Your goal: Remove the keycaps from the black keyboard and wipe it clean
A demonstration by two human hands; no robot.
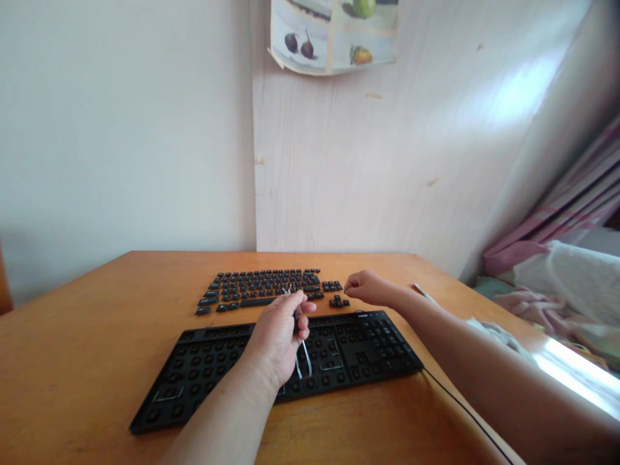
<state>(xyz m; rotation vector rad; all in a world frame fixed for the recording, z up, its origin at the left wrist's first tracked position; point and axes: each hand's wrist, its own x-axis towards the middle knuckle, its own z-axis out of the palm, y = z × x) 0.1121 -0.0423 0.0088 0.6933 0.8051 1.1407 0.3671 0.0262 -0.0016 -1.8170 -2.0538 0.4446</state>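
Head view. A black keyboard (pixel 346 323) lies tilted across the lower centre of the frame on an orange-brown counter (pixel 77 361); most of its key positions are bare, while the block at its right end retains its caps. Its cable (pixel 465 404) runs from the right end toward the lower right. The left hand (pixel 278 329), above the middle of the keyboard, is closed around a wire tool (pixel 304 358), whose thin prongs point down toward the key positions. Beyond the keyboard, at the centre, detached keycaps (pixel 259 284) lie in rows, the long bar nearest the keyboard; smaller groups lie to their right. The right hand (pixel 367 287), fingers curled, is just beside these smaller groups; whether it grips anything cannot be told. A picture sheet (pixel 334 39) showing fruit hangs on the wall at the top centre. Pink fabric (pixel 557 206) occupies the right edge.
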